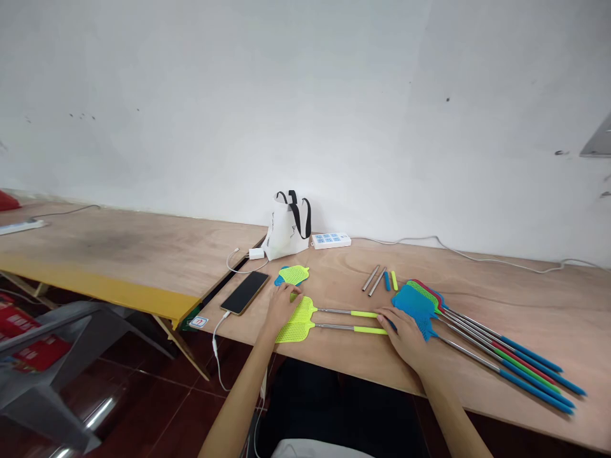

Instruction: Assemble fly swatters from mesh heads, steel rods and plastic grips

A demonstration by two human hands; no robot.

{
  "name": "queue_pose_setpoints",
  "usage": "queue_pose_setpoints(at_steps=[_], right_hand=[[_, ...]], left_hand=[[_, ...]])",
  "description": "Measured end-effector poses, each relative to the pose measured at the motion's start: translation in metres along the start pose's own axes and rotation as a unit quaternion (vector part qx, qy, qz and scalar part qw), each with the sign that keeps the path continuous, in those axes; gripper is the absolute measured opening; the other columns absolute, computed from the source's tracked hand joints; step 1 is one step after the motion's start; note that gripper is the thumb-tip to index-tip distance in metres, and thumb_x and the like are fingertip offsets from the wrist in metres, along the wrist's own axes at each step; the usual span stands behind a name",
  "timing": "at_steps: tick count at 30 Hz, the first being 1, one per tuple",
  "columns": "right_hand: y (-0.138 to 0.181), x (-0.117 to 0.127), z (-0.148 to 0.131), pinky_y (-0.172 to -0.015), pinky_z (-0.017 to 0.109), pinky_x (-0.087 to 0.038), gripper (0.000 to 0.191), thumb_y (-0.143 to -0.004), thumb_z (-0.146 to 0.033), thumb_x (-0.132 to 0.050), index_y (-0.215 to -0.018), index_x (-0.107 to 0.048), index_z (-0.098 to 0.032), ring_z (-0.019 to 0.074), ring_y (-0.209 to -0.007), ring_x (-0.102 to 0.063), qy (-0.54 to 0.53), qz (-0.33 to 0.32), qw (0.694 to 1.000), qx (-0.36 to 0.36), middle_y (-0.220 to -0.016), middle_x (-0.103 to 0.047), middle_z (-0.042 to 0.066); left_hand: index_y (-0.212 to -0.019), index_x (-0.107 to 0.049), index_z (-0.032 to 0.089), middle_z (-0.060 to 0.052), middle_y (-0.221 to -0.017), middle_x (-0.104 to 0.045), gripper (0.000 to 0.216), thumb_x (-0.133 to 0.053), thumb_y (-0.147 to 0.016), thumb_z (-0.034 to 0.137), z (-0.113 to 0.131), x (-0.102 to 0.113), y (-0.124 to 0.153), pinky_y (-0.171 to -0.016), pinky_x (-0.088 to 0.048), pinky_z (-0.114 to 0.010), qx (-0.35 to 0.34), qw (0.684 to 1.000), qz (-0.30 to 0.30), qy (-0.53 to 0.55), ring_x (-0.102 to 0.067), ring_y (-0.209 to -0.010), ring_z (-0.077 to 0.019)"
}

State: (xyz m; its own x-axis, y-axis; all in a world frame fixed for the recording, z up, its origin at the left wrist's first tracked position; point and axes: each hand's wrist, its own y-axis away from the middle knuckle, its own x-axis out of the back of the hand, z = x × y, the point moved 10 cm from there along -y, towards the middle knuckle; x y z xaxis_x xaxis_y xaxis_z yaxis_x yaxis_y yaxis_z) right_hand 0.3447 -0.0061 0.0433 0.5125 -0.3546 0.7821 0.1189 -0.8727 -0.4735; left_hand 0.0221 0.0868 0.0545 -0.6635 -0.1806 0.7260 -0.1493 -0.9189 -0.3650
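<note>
Two yellow-green fly swatters lie side by side in front of me, the far one (334, 311) and the near one (329, 326), heads to the left and handles to the right. My left hand (284, 308) rests over the head of the far swatter, its fingers loosely bent and apart. My right hand (403, 327) lies palm down at the handle ends, fingers stretched leftward, touching the far handle. Something blue shows under its fingers. Just beyond my left hand are a small yellow-green swatter head (294, 274) and a blue piece (279, 280) partly beneath it.
Several swatters (482, 337) in blue, red and green lie at right. Behind are two metal tubes (373, 280), a blue sleeve (387, 281) and a yellow-green sleeve (394, 280). A phone (245, 292), white bag (286, 229) and power strip (331, 240) also sit on the table.
</note>
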Motion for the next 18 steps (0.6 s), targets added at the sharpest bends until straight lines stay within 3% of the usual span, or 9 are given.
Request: queue_pose_setpoints(at_steps=[4,8,11,14,18], right_hand=[[0.003,-0.003,-0.001,-0.108,0.05,-0.047,0.044,-0.105,-0.05,-0.034,-0.124,-0.066,-0.026,0.0249,-0.119,-0.063,0.004,-0.021,1.0,0.009,-0.124,-0.07,0.009],[0.01,-0.012,0.001,-0.118,0.061,-0.03,0.048,-0.099,-0.058,-0.044,-0.138,-0.056,-0.031,0.028,-0.136,-0.053,0.067,-0.066,0.995,0.03,-0.142,-0.06,0.009],[0.012,-0.012,0.012,-0.118,0.07,-0.021,0.057,-0.096,-0.063,-0.047,-0.144,-0.05,-0.032,0.0319,-0.144,-0.042,0.11,-0.062,0.992,0.008,-0.15,-0.052,0.01],[0.013,-0.014,0.024,-0.117,0.071,-0.021,0.059,-0.097,-0.063,-0.044,-0.146,-0.047,-0.032,0.0318,-0.145,-0.041,0.117,-0.072,0.99,-0.029,-0.15,-0.053,0.01],[0.014,-0.014,0.019,-0.118,0.069,-0.024,0.053,-0.101,-0.058,-0.038,-0.144,-0.05,-0.03,0.0296,-0.144,-0.044,0.121,-0.065,0.99,-0.022,-0.149,-0.054,0.01]], left_hand=[[-0.094,-0.068,0.02,-0.008,-0.107,-0.067,0.014,-0.056,-0.094,0.028,0.003,-0.003,0.002,-0.099,-0.043,-0.044,-0.009,1.0,-0.016,-0.018,-0.06,-0.108,-0.0278],[-0.094,-0.068,0.021,-0.007,-0.109,-0.066,0.013,-0.056,-0.095,0.027,0.004,-0.002,0.004,-0.101,-0.042,-0.042,-0.012,1.0,-0.018,-0.02,-0.06,-0.109,-0.0269],[-0.094,-0.068,0.021,-0.007,-0.109,-0.067,0.014,-0.056,-0.095,0.027,0.004,-0.002,0.003,-0.1,-0.043,-0.042,-0.013,1.0,-0.017,-0.016,-0.06,-0.108,-0.0264],[-0.093,-0.068,0.021,-0.006,-0.106,-0.068,0.015,-0.055,-0.095,0.028,0.003,-0.004,0.001,-0.099,-0.042,-0.042,-0.016,1.0,-0.022,-0.015,-0.06,-0.107,-0.0261],[-0.093,-0.069,0.021,-0.007,-0.106,-0.067,0.016,-0.055,-0.095,0.03,0.002,-0.006,-0.001,-0.099,-0.042,-0.042,-0.023,0.999,-0.024,-0.024,-0.06,-0.107,-0.027]])
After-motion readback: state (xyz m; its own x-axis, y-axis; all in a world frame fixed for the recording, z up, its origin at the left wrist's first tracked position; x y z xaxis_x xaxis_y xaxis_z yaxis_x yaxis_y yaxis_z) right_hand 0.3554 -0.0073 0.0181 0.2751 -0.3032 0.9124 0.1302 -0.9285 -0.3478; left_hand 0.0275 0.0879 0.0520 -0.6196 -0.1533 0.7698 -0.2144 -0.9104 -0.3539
